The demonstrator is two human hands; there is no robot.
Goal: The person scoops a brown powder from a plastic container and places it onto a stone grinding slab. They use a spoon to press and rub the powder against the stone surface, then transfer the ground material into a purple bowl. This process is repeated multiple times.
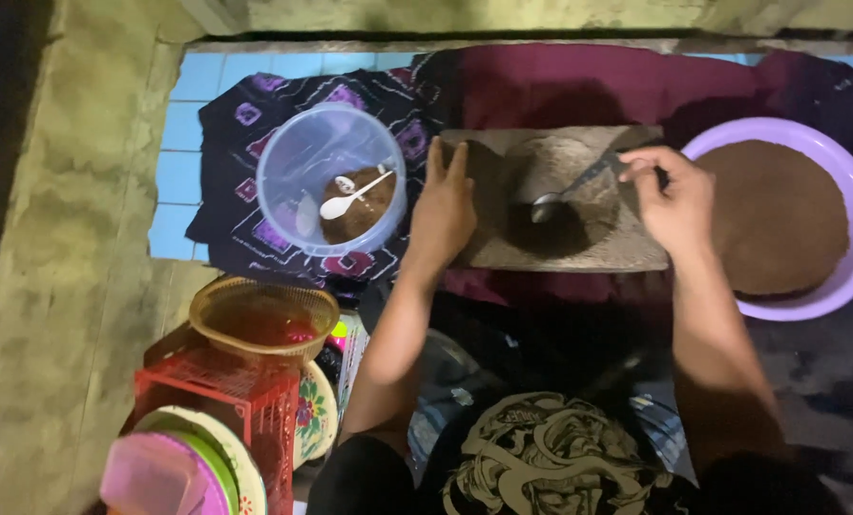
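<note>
A flat grey grinding stone (627,250) lies in front of me with a dark brown paste on it. My left hand (443,205) rests flat on the stone's left edge, fingers together. My right hand (673,195) grips the handle of a metal spoon (562,195), whose bowl sits in the paste near the stone's middle. To the left stands a clear plastic container (298,157) holding brown paste and a white plastic spoon (352,197). At the right a purple basin (851,205) is full of brown powder.
A dark patterned cloth (245,110) and a maroon cloth (579,81) lie under the containers on blue tiles. At lower left are a woven basket (260,315), a red plastic rack (221,391) and stacked plates (202,453). A concrete ledge (64,238) runs along the left.
</note>
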